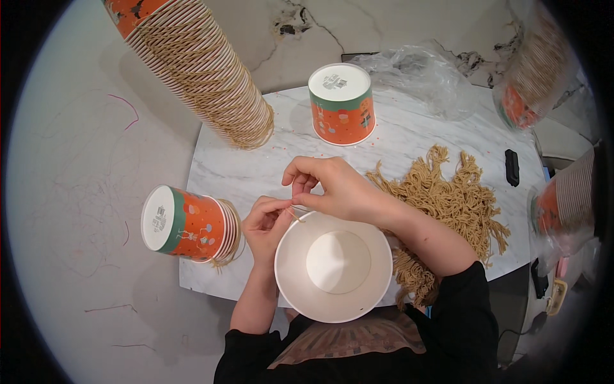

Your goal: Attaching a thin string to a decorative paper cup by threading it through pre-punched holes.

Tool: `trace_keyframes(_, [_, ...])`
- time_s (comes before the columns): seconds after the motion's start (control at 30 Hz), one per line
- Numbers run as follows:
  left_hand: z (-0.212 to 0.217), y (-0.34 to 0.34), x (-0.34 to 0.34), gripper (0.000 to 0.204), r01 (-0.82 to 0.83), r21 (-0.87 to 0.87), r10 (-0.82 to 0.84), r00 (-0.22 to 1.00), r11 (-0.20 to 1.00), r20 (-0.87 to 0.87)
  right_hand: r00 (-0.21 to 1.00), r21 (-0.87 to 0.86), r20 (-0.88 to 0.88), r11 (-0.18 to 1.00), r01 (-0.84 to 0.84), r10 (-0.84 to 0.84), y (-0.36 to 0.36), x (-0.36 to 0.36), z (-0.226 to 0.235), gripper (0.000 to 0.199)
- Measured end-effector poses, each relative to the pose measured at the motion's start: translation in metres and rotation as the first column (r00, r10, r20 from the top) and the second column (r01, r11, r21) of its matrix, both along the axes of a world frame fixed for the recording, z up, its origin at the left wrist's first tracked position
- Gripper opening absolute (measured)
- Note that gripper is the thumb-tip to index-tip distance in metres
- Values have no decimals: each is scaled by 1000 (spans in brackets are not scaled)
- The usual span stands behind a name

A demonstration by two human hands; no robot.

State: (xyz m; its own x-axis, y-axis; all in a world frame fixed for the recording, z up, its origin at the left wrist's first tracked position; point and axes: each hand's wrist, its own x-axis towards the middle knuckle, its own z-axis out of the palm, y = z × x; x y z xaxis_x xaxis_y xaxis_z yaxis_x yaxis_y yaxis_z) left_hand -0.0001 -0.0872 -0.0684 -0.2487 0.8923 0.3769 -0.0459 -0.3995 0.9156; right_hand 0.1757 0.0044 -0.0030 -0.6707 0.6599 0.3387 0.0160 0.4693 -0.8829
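A white-lined paper bucket [380, 269] sits at the table's near edge against my body, its mouth facing up. At its far left rim, my left hand [265, 224] pinches a short tan string [297, 216] whose end sticks out over the rim. My right hand [332, 184] reaches across from the right; its thumb and fingertips close on the string beside the left fingertips. Just right of the bucket, a loose pile of tan strings [448, 198] spreads under and beside my right forearm. The string's path along the bucket's outside is hidden.
A tall stack of string-wrapped buckets [204, 77] leans at the far left. A short bucket stack [198, 224] stands left. One upturned orange bucket [343, 112] stands at the back, near a clear plastic bag [422, 77]. A black object [511, 168] lies right; bagged buckets [537, 70] stand beyond.
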Motion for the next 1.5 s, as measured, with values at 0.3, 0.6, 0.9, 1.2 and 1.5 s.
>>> trace_keyframes(0.3, [-2, 2, -2, 7, 110, 76, -117, 989, 991, 92, 993, -43, 22, 992, -118, 119, -5, 3, 11, 23])
trace_keyframes(0.6, [-6, 5, -12, 19, 499, -93, -377, 750, 861, 543, 982, -10, 87, 985, -170, 170, -16, 2, 20, 18])
trace_keyframes(0.9, [5, 2, -14, 36, 587, -179, -305, 629, 790, 715, 997, 287, 47, 957, 44, -60, -42, -3, 20, 20])
trace_keyframes(1.2, [10, -1, -15, 34, 660, -106, -348, 517, 744, 782, 989, 409, 25, 904, 123, -146, -49, -4, 19, 22])
trace_keyframes(1.5, [12, -1, -10, 24, 610, -165, -302, 587, 775, 751, 980, 391, 108, 914, 111, -165, -47, 2, 25, 18])
